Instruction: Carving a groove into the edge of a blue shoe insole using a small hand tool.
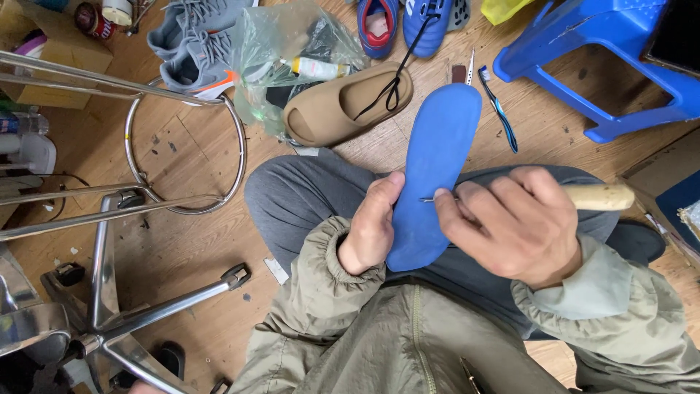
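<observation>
Gripping blue insole (437,153); wooden-handled awl (594,195) at edge

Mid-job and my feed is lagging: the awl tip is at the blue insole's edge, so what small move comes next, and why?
Probably press the awl tip through the blue insole. The right hand grips its wooden handle with the metal point at the insole's edge, and the left hand braces the opposite edge.
</observation>
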